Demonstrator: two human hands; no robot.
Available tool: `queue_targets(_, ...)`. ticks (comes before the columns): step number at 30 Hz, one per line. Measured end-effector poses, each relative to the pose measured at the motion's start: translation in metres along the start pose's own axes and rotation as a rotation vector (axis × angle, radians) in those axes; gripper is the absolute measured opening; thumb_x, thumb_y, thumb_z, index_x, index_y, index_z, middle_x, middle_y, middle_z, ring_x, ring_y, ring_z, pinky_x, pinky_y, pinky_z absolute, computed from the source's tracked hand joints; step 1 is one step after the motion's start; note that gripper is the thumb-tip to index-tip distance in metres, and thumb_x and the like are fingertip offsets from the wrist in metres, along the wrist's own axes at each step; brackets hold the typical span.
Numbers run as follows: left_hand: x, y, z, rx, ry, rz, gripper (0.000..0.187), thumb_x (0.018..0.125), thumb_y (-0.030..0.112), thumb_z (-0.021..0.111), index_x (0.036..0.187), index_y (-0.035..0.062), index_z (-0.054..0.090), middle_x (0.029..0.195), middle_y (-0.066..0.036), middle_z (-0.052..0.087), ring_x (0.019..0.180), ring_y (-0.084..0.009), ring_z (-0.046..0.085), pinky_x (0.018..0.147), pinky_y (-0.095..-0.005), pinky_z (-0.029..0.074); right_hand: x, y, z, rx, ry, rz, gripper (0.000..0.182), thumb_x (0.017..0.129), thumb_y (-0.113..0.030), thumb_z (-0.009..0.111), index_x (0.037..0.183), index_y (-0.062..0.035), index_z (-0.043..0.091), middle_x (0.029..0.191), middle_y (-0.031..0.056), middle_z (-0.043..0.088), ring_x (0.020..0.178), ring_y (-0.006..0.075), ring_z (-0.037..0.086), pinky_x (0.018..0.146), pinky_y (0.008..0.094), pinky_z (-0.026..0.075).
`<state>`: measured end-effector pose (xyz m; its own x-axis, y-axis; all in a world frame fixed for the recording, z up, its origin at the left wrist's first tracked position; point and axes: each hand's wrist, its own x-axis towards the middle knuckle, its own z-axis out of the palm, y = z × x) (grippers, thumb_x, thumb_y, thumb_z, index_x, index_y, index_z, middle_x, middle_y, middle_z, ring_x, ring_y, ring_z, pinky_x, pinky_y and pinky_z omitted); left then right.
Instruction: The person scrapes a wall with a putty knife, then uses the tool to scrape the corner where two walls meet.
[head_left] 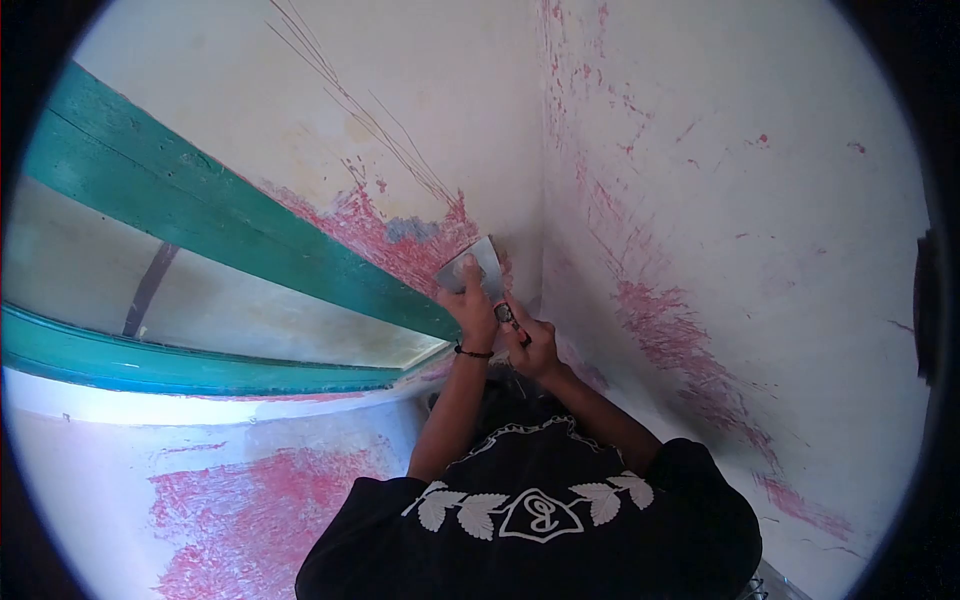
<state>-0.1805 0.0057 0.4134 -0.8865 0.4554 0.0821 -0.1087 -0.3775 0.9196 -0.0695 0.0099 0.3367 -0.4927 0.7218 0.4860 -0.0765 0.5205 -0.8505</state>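
Observation:
A putty knife (488,270) with a wide metal blade is held up against the wall near the corner. My right hand (535,347) is closed around its dark handle. My left hand (474,308), with a dark bracelet at the wrist, grips the blade, one finger lying along its face. The blade's edge meets a scraped reddish patch (375,235) of wall that has a small grey spot (410,230) in it. Some fingers of both hands are hidden behind the tool.
A teal wooden frame (230,225) runs from the upper left to just beside my left hand, around a pale panel. The right wall (700,220) meets the other wall at the corner and bears red scraped streaks (660,325). Another red patch (260,510) is at lower left.

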Motion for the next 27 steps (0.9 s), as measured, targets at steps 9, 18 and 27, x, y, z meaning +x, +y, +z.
queue_targets(9,0.009,-0.018,-0.022,0.137,0.022,0.057,0.029,0.097,0.024,0.068,0.083,-0.0022,0.067,0.078,-0.002,0.066,0.068,-0.0087,0.057,0.06,-0.0269,0.045,-0.005,-0.012,0.007,0.138,0.009,0.093,0.048,0.095,-0.013,0.057,0.14,0.0017,0.053,0.074,0.0081,0.061,0.059,0.0085,0.051,0.058,0.0274,0.045)
queue_targets(18,0.006,-0.014,-0.021,0.187,0.017,0.062,0.023,0.096,0.022,0.07,0.094,0.0,0.065,0.089,-0.003,0.066,0.074,-0.0096,0.058,0.065,-0.028,0.049,0.0,-0.018,0.005,0.085,0.027,0.065,0.047,0.095,-0.014,0.057,0.14,-0.0001,0.055,0.064,0.0054,0.052,0.057,0.0094,0.049,0.056,0.0279,0.044)
queue_targets(27,0.022,0.021,0.021,0.179,-0.064,0.106,0.029,0.098,0.023,0.066,0.085,-0.0023,0.068,0.079,-0.001,0.066,0.069,-0.0081,0.057,0.058,-0.0271,0.046,0.025,-0.017,0.005,0.077,0.137,-0.023,0.048,0.096,-0.015,0.057,0.142,-0.0004,0.052,0.067,0.0043,0.057,0.059,0.008,0.047,0.057,0.027,0.044)
